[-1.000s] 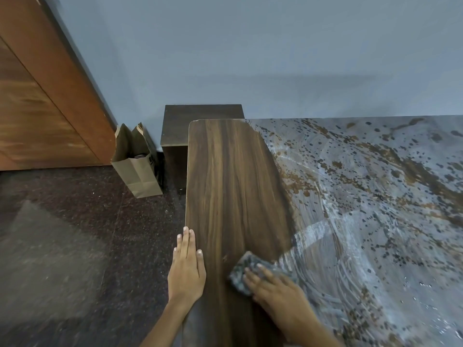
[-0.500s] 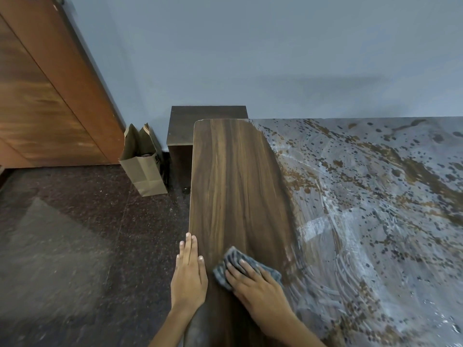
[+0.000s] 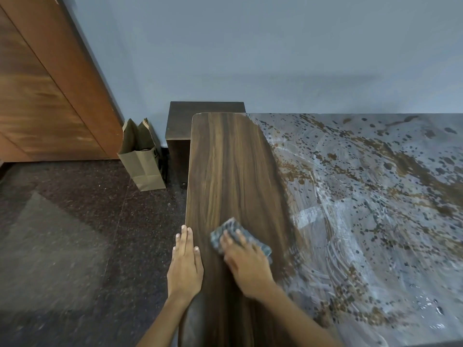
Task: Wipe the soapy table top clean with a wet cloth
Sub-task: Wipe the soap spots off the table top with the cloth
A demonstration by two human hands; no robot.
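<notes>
- Right hand (image 3: 246,265): fingers (image 3: 226,240) laid fairly straight on the wet cloth (image 3: 235,235), pressing it flat against the surface (image 3: 233,166); over the last second hand and cloth have travelled from the edge of the soap film leftward and a little away from the person, onto the bare dark wood
- Left hand (image 3: 185,265): fingers (image 3: 186,237) extended and together, holding nothing, palm flat on the left rim of the surface; it has kept this bracing position through the second
- Wet cloth: grey, bunched, lying on the cleaned strip between the two hands, half covered by the right hand
- Soap film (image 3: 363,209): whitish, streaked and speckled, covering the wide part of the surface to the right of the cleaned strip, and well apart from the cloth at present
- Reading: the stroke has carried the cloth off the lather, so this pass appears complete; only the left strip is wiped, and most of the task remains
- Beside the surface: a brown paper bag (image 3: 142,161) standing on the floor (image 3: 75,234) against the wall
</notes>
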